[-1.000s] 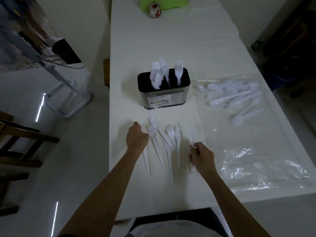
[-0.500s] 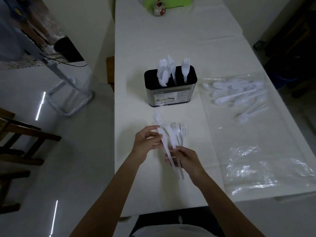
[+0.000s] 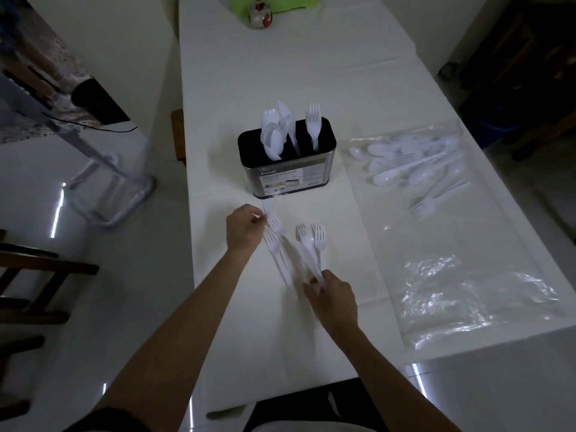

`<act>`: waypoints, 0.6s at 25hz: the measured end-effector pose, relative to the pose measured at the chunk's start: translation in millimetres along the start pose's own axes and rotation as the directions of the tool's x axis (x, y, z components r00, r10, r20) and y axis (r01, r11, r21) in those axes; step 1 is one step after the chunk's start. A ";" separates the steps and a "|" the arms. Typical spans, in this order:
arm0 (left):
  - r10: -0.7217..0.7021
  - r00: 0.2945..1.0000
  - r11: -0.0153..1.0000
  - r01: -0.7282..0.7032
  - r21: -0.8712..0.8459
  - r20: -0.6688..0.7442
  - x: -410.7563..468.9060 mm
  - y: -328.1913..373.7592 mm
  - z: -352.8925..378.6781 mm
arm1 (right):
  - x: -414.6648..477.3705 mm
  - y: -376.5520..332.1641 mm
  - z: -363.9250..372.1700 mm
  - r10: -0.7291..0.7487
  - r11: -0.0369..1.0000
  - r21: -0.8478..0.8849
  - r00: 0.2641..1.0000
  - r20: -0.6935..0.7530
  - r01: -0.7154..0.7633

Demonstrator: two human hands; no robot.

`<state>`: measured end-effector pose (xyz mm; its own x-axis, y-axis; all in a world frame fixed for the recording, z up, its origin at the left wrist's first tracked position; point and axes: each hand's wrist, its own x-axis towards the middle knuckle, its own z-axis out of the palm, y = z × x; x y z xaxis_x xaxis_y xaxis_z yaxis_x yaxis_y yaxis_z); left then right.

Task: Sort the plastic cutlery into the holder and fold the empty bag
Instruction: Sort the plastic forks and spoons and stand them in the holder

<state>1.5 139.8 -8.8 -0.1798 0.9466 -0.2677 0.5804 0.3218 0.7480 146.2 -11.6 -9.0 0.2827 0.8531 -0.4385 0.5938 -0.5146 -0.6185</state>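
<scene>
White plastic forks (image 3: 318, 238): likely light, slick, brittle. Hold the handles, as your right hand (image 3: 332, 299) pinches them; left hand (image 3: 244, 232) fingers curl at tines, grip unclear.

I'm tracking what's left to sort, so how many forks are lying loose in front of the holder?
4 forks show tines: one at the left hand, one just nearer, two side by side further right, handles pinched by the right hand. Overlaps may hide more.

white forks (image 3: 307, 244), black-topped holder (image 3: 288, 163), seemingly silver-sided.
</scene>
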 end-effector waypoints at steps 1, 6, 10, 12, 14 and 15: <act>0.009 1.000 0.992 -0.010 0.126 0.009 12.1 0.2 -0.7 | 0.4 -1.1 2.7 0.000 0.999 -0.045 1.000 -0.004 0.000; -0.082 0.985 0.919 0.016 0.393 0.151 21.4 21.4 9.6 | 0.2 -0.7 3.5 0.012 0.982 -0.187 1.000 -0.022 -0.016; -0.074 0.989 0.905 0.014 0.426 0.126 19.2 26.5 14.0 | -8.3 12.3 -8.4 -0.031 0.979 -0.202 0.999 -0.023 0.026; -0.076 0.990 0.918 0.025 0.396 0.115 17.8 28.2 13.3 | -11.1 20.5 -14.7 -0.048 0.981 -0.191 0.999 -0.016 0.044; -0.049 0.994 0.922 0.007 0.387 0.098 14.6 31.0 13.7 | -12.7 27.7 -20.6 -0.058 0.988 -0.143 0.998 -0.019 0.054; -0.028 0.996 0.919 -0.009 0.395 0.089 12.8 32.4 14.2 | -12.5 30.8 -23.2 -0.061 0.992 -0.115 0.998 -0.028 0.057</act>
<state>29.2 162.1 3.4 -0.1245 0.9315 -0.3418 0.8483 0.2786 0.4502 178.3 -36.1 -7.4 0.2670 0.8848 -0.3819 0.6913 -0.4520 -0.5638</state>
